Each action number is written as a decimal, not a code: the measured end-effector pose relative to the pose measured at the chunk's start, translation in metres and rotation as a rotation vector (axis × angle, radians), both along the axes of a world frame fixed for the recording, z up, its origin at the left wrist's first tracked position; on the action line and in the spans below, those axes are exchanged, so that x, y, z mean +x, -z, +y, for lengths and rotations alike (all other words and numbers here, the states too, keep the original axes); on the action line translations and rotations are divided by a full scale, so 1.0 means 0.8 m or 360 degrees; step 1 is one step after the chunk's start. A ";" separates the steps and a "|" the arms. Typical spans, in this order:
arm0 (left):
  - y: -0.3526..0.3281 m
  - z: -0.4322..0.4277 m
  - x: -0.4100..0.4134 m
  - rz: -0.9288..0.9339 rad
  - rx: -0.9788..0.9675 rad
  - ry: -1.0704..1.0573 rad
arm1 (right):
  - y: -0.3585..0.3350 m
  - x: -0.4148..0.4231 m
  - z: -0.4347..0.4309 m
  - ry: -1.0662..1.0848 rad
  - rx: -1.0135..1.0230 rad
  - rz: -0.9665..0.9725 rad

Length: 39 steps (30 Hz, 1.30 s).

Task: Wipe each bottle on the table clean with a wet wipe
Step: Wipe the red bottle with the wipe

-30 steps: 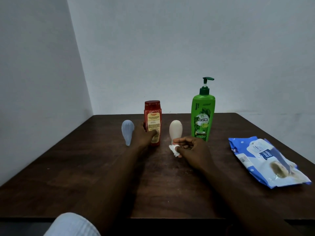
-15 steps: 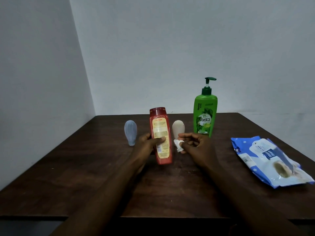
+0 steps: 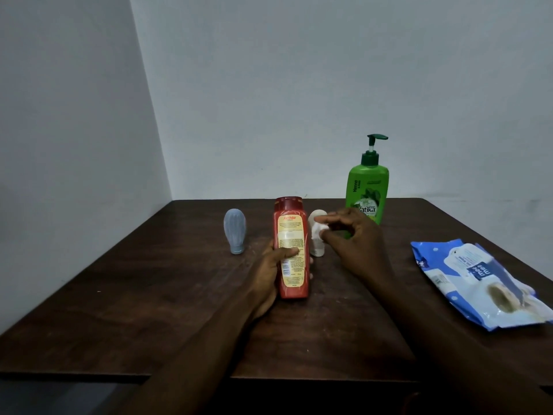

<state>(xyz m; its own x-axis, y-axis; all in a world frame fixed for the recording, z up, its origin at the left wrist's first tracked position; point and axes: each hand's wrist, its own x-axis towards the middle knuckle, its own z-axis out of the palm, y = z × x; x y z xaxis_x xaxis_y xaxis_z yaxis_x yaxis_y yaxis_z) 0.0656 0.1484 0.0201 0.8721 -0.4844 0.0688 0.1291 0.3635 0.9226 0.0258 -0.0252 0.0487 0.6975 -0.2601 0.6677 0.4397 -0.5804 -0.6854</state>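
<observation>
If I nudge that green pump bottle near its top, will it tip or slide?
Probably tips: the green pump bottle stands upright and slim, the tallest thing on the table. Its glossy plastic looks stiff, likely slippery when wet. Fill level is hidden, so weight is a guess.

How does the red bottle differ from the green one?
The red bottle is gripped in the left hand; the green bottle stands upright on the table. The green bottle has a pump top; the red bottle a flat cap. Both carry printed labels.

4 bottles: red, green pump, blue-grey, white; 1 wipe; 1 wipes pk.
</observation>
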 end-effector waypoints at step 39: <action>0.014 0.009 0.018 0.0341 -0.0321 0.0006 | 0.039 -0.062 0.039 -0.0176 -0.0597 0.0206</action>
<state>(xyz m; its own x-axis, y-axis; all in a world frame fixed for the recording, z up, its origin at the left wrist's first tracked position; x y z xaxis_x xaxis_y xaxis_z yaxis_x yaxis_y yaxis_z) 0.0797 0.1555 0.0089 0.8752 -0.4832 -0.0217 0.3151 0.5356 0.7835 -0.0236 0.0064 0.0178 0.7919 0.0659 0.6071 0.4376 -0.7547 -0.4889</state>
